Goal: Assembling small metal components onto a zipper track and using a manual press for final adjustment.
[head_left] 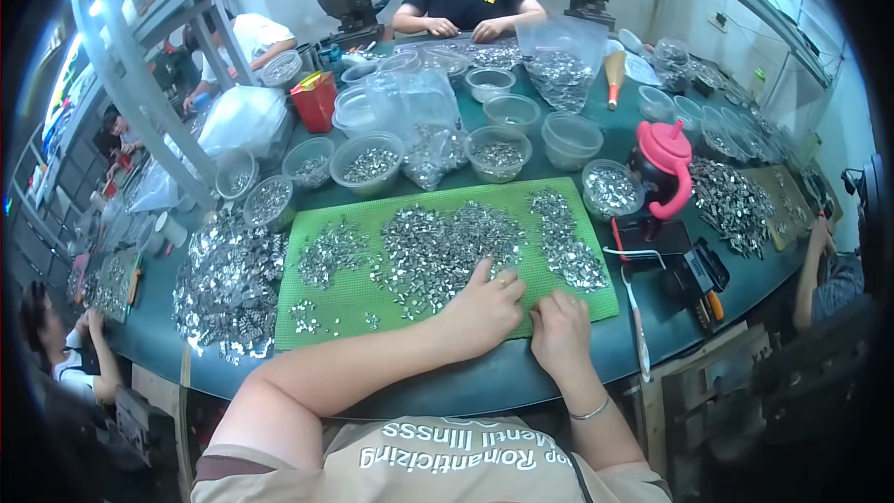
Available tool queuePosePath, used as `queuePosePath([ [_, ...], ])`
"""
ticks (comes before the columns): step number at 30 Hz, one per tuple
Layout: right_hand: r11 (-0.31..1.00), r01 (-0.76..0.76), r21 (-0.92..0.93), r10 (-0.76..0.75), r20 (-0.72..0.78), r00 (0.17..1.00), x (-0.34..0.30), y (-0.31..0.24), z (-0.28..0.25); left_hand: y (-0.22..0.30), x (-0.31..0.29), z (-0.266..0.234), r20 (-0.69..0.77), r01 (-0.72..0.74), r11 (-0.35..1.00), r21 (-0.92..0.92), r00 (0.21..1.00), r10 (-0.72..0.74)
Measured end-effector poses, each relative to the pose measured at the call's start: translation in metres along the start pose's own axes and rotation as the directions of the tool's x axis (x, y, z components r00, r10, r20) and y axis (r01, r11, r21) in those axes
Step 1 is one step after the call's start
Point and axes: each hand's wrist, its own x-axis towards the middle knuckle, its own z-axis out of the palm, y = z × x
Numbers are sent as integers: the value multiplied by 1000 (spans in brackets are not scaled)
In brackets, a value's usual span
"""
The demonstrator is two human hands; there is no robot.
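A green textured mat (354, 210) lies in front of me with small silvery metal pieces spread over it. The largest heap of metal pieces (438, 242) is in the middle, with smaller groups to the left and right. My left hand (486, 309), a ring on one finger, rests by the near edge of this heap with its fingers curled. Close beside it, my right hand (562, 333) is closed in a pinch over the mat's near right part. Whatever either hand holds is hidden or too small to make out.
Left of the mat lies a big pile of metal parts (228, 279). Clear plastic tubs (368, 163) line the far side. To the right are a dark jug with a pink lid (663, 168), a white-handled tool (639, 331) and another pile (731, 205). Co-workers (466, 0) sit around the table.
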Motion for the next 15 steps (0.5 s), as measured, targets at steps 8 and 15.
queuePosePath([
  [8, 996, 66, -65, -68, -34, 997, -8, -5, -4, -4, -11, 4, -32, -17, 960, -278, 999, 9],
  [15, 995, 94, -24, -94, 6, 996, -6, -4, -2, 2, -24, 13, -42, 218, 973, -83, 974, -222],
])
